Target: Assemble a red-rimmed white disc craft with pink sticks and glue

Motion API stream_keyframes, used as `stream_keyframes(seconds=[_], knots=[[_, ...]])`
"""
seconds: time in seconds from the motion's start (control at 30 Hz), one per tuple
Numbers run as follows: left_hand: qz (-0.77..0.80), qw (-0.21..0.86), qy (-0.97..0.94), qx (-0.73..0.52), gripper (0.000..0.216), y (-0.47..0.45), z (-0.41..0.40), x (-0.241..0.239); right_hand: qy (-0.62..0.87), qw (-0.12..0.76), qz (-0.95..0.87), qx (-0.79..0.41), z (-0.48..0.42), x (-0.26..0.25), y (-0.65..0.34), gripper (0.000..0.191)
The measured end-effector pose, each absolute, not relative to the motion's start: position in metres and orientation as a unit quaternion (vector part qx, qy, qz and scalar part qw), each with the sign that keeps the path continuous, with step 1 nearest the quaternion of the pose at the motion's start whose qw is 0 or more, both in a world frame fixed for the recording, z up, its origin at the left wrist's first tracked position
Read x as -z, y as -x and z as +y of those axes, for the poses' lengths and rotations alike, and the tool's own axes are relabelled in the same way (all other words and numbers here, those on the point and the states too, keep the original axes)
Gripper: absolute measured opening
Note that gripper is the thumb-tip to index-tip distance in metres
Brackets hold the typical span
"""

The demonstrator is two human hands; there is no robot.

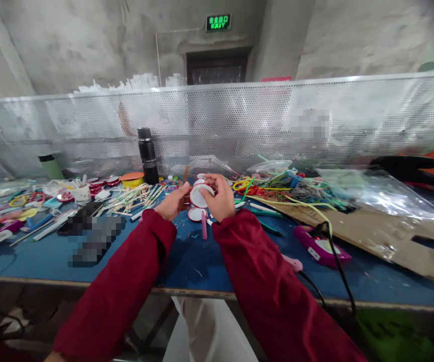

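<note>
Raised a little above the blue table is a white round disc with a red rim (202, 196). My right hand (222, 198) is closed on its right side, with the thumb on the white face. At the left edge of the disc is my left hand (174, 202), its fingers curled against the rim; their tips are partly hidden. Below the disc, a second red-rimmed white round piece (196, 214) lies on the table. A pink stick-like tool (204, 226) stands out just in front of it.
A black thermos (148, 156) stands behind, near the perforated metal screen (217, 120). Pale sticks (130, 198) and a white cup (80, 194) are at left. On the right are tangled cords (300, 188), cardboard (371, 231) and a purple corded device (322, 246).
</note>
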State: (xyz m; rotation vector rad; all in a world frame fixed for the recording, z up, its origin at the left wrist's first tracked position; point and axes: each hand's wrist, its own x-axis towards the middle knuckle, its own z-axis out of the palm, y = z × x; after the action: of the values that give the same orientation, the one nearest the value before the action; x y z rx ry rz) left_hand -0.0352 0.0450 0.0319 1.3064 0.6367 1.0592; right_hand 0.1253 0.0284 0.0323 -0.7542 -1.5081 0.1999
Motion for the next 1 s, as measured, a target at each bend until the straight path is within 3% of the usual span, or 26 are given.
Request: stream_keyframes(seconds=[0.17,0.33,1.0], knots=[[0.252,0.604,-0.585,-0.479,0.055,0.033,0.043,-0.034,0.353,0.698,-0.607,-0.14,0.038,-0.027,-0.127,0.031],[0.253,0.586,-0.59,-0.495,0.059,0.032,0.044,-0.034,0.37,0.679,-0.596,-0.217,0.043,-0.023,-0.127,0.022],[0.252,0.564,-0.577,-0.534,0.066,0.038,0.048,-0.034,0.359,0.672,-0.605,-0.231,0.042,-0.022,-0.124,0.017]])
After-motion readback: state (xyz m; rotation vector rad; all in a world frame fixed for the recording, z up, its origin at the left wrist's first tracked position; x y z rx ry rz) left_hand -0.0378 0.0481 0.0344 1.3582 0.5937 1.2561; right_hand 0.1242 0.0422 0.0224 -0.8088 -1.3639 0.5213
